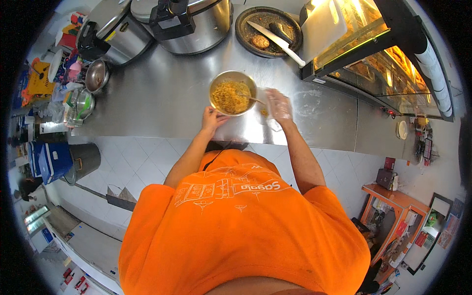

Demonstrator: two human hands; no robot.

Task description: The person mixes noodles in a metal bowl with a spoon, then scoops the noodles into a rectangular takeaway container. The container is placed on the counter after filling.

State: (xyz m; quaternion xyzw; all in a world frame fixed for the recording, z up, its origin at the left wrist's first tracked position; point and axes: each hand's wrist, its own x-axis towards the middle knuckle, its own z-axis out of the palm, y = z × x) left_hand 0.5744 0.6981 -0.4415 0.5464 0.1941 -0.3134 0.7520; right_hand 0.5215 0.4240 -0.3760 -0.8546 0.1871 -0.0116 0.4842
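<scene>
A round steel bowl (212, 96) stands on the steel counter in front of me, holding a yellow, crumbly food (230, 97). My left hand (214, 120) touches the bowl's near left rim with its fingers. To the right of the bowl is my right hand (279, 105), covered by a clear plastic glove or bag and slightly blurred. A spoon (255, 99) leans out of the food towards that hand; whether the fingers grip its handle cannot be told. A small yellow bit of food (264, 112) lies between the bowl and my right hand.
Behind the bowl, a stone mortar (241, 38) holds a pestle (281, 33) and a knife (271, 38). A white cutting board (322, 33) leans on the lit glass food cabinet (346, 73). Large steel cookers (201, 31) stand at the back left, with small metal bowls (97, 75) at the left end.
</scene>
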